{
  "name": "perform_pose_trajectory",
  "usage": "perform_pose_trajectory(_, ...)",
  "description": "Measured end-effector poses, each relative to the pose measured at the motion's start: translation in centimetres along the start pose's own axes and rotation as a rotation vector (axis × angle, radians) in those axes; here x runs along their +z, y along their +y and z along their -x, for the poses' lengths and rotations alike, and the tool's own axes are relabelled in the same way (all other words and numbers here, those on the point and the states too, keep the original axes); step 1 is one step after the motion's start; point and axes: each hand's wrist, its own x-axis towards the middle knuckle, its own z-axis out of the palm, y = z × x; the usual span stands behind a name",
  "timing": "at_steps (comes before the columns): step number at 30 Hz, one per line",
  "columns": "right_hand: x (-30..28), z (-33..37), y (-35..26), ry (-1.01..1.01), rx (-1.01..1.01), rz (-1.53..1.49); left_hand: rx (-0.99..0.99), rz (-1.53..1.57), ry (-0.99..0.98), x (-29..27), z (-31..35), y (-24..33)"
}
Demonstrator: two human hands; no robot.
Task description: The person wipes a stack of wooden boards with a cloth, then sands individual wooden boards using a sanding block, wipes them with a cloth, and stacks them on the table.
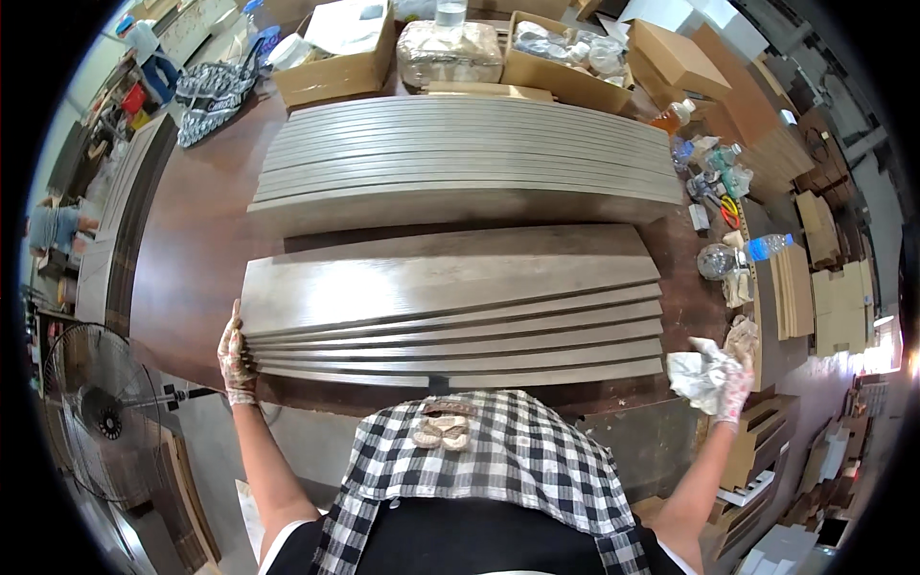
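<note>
Before me on the table lies a fanned stack of long grey-brown wood-grain boards [460,273], their near edges stepped. My left hand [235,356], in a patterned glove, rests against the left ends of these boards, with a finger stretched out along the end. Off the right ends, over the table's right side, my right hand [736,385] is closed on a crumpled white cloth [700,376]; a similar glove covers it. Behind the fanned boards sits a second row of boards [470,153], packed close together on edge.
On the dark brown table [182,259], cartons [335,81] line the far side. Bottles [767,247] and yellow-handled scissors [730,211] clutter the right edge. A standing fan [101,412] is at left. Another person [149,57] stands far left.
</note>
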Motion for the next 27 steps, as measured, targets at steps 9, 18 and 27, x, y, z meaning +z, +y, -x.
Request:
perform_pose_trajectory(9, 27.6, 0.6, -11.6, -0.711, -0.418, 0.606, 0.050, -0.090, -0.047, -0.5, -0.3, 0.8)
perform_pose_trajectory(18, 44.4, -1.0, -11.8, -1.038, -0.611, 1.249, -0.169, -0.267, -0.180, 1.1, -0.8, 6.0)
perform_pose_trajectory(27, 44.8, 0.5, -12.0, -0.989, -0.675, 1.260, 0.369, -0.956, -0.241, 13.2, -4.0, 5.8)
